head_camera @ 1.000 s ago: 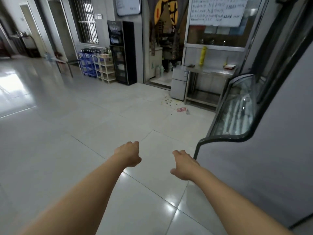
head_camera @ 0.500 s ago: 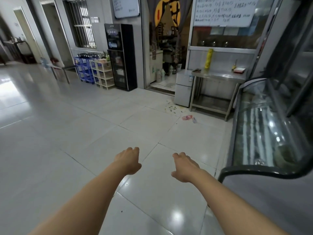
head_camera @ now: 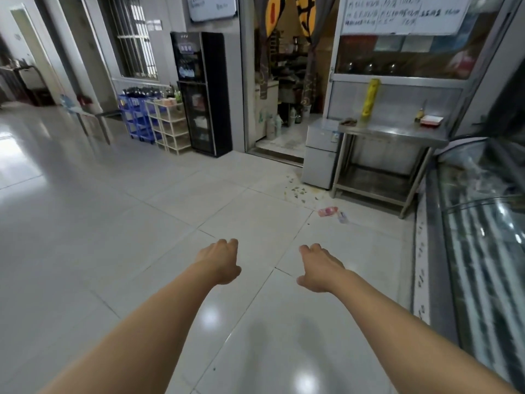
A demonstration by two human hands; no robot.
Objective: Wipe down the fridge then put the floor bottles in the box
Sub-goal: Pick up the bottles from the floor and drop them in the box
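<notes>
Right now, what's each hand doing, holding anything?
Left hand: fingers loosely curled, holding nothing, out over the floor.
Right hand: fingers loosely curled, holding nothing.

Pink bottle (head_camera: pixel 327 211) (on its side), floor-bound

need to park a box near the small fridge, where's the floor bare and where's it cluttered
Bare tiles stretch from the hands, left hand and right hand, leftward and up to the black cabinet. Crowded: scraps in front of the small fridge, and a pink wrapper before the steel table.
</notes>
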